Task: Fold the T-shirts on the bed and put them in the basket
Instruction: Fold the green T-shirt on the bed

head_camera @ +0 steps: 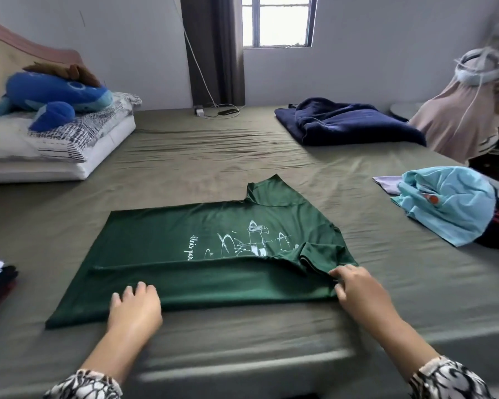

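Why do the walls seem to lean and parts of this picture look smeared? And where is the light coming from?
Head view: the wide-angle lens bends the room's edges, so the walls lean. Daylight comes from the window, which is washed out white. Motion blur smears the right edge and the mattress edge; the green T-shirt and both hands, left and right, stay fairly sharp.

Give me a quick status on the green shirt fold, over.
Left hand flat on the near folded edge. Right hand pinching the sleeve end. Green T-shirt on the bed, near side folded over, far sleeve still out. Nothing in the way.
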